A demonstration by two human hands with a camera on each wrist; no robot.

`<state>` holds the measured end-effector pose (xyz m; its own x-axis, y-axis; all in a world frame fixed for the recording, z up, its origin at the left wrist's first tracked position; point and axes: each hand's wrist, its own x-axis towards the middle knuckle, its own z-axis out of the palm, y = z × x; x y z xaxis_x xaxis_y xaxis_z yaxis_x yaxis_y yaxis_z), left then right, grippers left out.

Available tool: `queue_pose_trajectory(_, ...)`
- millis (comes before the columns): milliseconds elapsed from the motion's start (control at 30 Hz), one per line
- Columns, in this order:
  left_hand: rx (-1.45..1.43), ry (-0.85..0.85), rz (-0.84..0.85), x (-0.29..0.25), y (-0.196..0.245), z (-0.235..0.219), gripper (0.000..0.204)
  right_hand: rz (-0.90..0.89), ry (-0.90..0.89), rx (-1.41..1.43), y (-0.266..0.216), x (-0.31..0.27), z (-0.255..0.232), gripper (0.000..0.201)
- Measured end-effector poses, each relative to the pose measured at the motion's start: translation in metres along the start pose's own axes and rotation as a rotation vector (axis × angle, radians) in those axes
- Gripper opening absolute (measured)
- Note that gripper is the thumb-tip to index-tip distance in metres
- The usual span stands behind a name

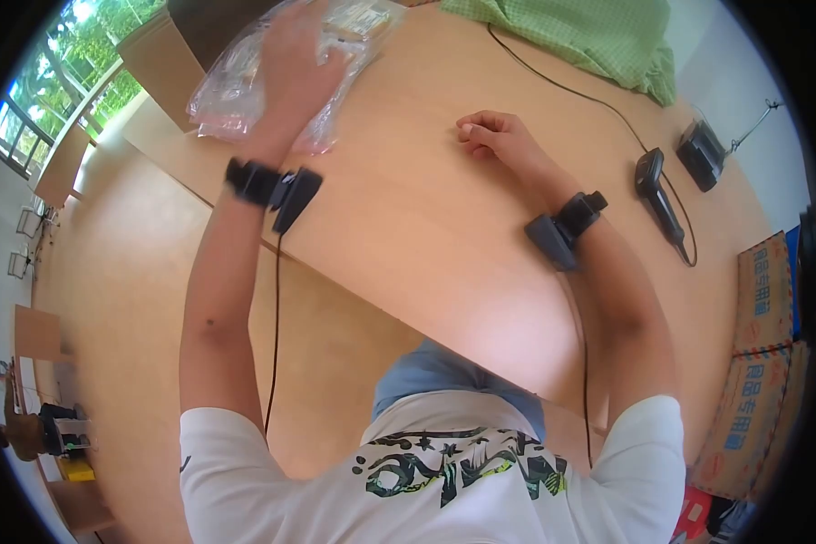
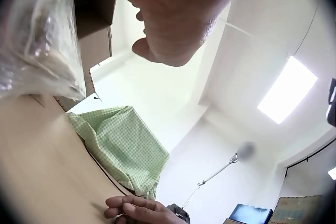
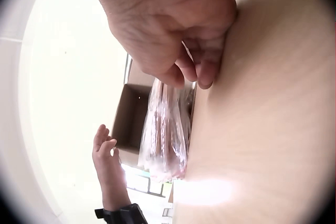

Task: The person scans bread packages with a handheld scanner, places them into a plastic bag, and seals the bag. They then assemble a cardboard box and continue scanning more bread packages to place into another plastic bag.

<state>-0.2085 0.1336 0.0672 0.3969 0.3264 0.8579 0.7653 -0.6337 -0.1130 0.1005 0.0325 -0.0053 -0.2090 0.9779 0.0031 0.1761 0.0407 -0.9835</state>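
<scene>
My left hand (image 1: 297, 77) is raised near a pile of clear plastic bags (image 1: 231, 91), overlapping them in the head view. Seen from the right wrist, the same left hand (image 3: 107, 158) is up in the air beside the bags (image 3: 165, 140), its fingers loosely bent around nothing. What the bags contain is blurred by the crinkled plastic. My right hand (image 1: 503, 143) rests on the wooden table (image 1: 408, 208) with relaxed, slightly curled fingers and holds nothing. In the left wrist view, that right hand (image 2: 139, 211) lies below a green checked cloth (image 2: 121, 148).
Behind the bags stands an open cardboard box (image 1: 159, 54). A black handheld scanner (image 1: 657, 195) with a cable lies to the right, near a black stand (image 1: 701, 154). Printed cartons (image 1: 743, 417) are stacked beyond the table's right edge. Cables run from both wrist cameras.
</scene>
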Motion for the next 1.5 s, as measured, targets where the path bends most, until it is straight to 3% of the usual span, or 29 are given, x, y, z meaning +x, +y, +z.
queue_pose_trajectory(133, 0.316, -0.114, -0.162, 0.034, 0.044, 0.069, 0.062, -0.052, 0.113, 0.114, 0.004, 0.004, -0.001, 0.026)
queue_pose_trajectory(267, 0.555, -0.258, -0.265, 0.028, 0.033, 0.110, 0.054, -0.076, 0.103, 0.201, 0.009, -0.004, -0.007, 0.026)
queue_pose_trajectory(333, 0.501, -0.248, -0.221, 0.026, 0.030, 0.115, 0.048, -0.048, 0.087, 0.273, 0.007, -0.002, -0.013, 0.028)
queue_pose_trajectory(400, 0.443, -0.206, -0.147, 0.019, 0.035, 0.105, 0.036, -0.027, 0.073, 0.366, 0.004, 0.001, -0.017, 0.029)
queue_pose_trajectory(633, 0.289, -0.381, 0.099, 0.000, 0.046, 0.077, 0.016, 0.015, 0.141, 0.559, 0.004, 0.003, -0.022, 0.037)
queue_pose_trajectory(800, -0.135, -0.452, 0.220, -0.012, 0.081, 0.035, 0.009, -0.073, 0.370, 0.351, 0.012, 0.007, -0.027, 0.040)
queue_pose_trajectory(933, -0.542, -0.422, 0.128, -0.028, 0.121, 0.004, 0.009, 0.009, 0.305, 0.167, 0.013, 0.016, -0.041, 0.036)
queue_pose_trajectory(1133, -0.795, -0.410, -0.028, -0.037, 0.152, -0.024, 0.009, 0.380, 0.254, 0.252, -0.001, 0.017, -0.064, 0.030)
queue_pose_trajectory(1233, -0.834, -0.332, -0.012, -0.040, 0.158, -0.030, 0.009, 0.432, 0.088, 0.172, 0.005, 0.011, -0.067, 0.025)
queue_pose_trajectory(1333, -0.835, -0.288, 0.007, -0.040, 0.165, -0.037, 0.009, 0.410, 0.070, -0.318, -0.035, -0.021, -0.043, 0.022)
queue_pose_trajectory(1433, -0.878, -0.339, 0.034, -0.045, 0.168, -0.038, 0.010, 0.234, 0.014, -0.345, -0.019, -0.026, -0.056, 0.021)
queue_pose_trajectory(1500, -0.845, -0.501, 0.110, -0.053, 0.169, -0.039, 0.014, 0.144, 0.169, -0.166, -0.021, -0.038, -0.056, 0.017)
